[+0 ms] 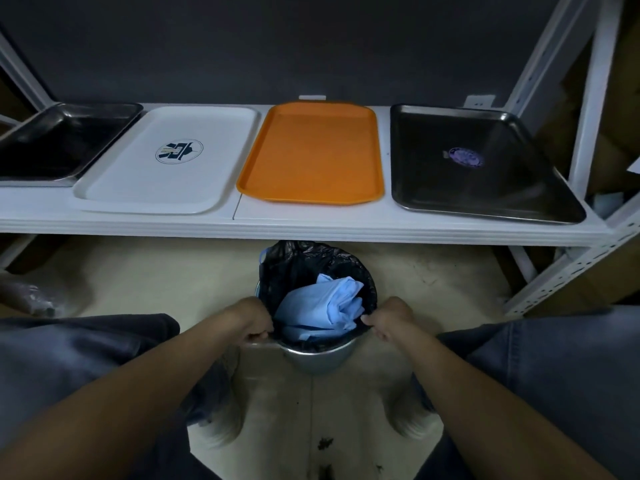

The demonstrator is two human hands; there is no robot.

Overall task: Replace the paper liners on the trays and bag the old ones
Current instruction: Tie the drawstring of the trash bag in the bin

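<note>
A metal bin (317, 360) lined with a black bag (294, 268) stands on the floor below the shelf. Crumpled light blue paper liners (318, 306) lie inside the bag. My left hand (251, 322) grips the bag's rim on the left side. My right hand (389, 320) pinches the rim on the right side. On the shelf lie four bare trays: a dark metal tray (52, 143) at far left, a white tray (138, 174) with a round logo, an orange tray (311, 154), and a steel tray (478, 188) with a purple sticker.
The white shelf (311, 223) juts out above the bin, with its slotted upright (588, 98) on the right. My knees in dark trousers flank the bin. The floor (138, 278) is pale, with dark specks near my shoes.
</note>
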